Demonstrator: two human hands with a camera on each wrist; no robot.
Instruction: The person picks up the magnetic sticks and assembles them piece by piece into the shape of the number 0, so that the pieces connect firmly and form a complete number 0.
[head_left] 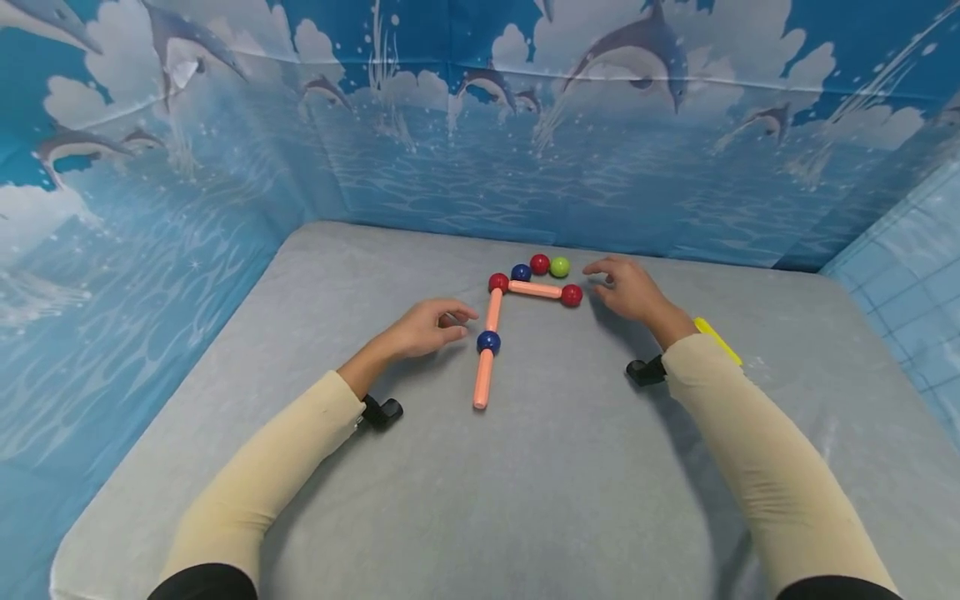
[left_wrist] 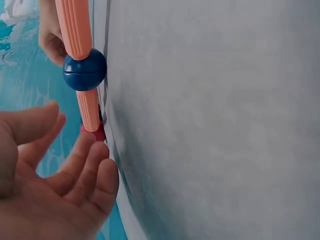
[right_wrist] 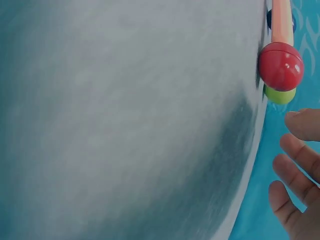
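On the grey cloth lies a joined figure of salmon sticks and balls. A lower stick (head_left: 483, 379) meets a blue ball (head_left: 488, 342), and a second stick (head_left: 493, 310) runs up to a red ball (head_left: 498, 283). From there a third stick (head_left: 535, 289) reaches right to another red ball (head_left: 572, 295). My left hand (head_left: 431, 327), fingers relaxed, is just left of the blue ball and holds nothing. Right of the end red ball hovers my right hand (head_left: 626, 287), its fingers loosely bent and nothing in them; the right wrist view shows this ball (right_wrist: 281, 66) near the thumb.
Behind the figure sit a loose blue ball (head_left: 521, 272), a red ball (head_left: 539, 264) and a green ball (head_left: 559, 267). A yellow piece (head_left: 717, 340) lies partly hidden by the right forearm. Dolphin-print cloth (head_left: 450, 183) hangs along the table's back edge.
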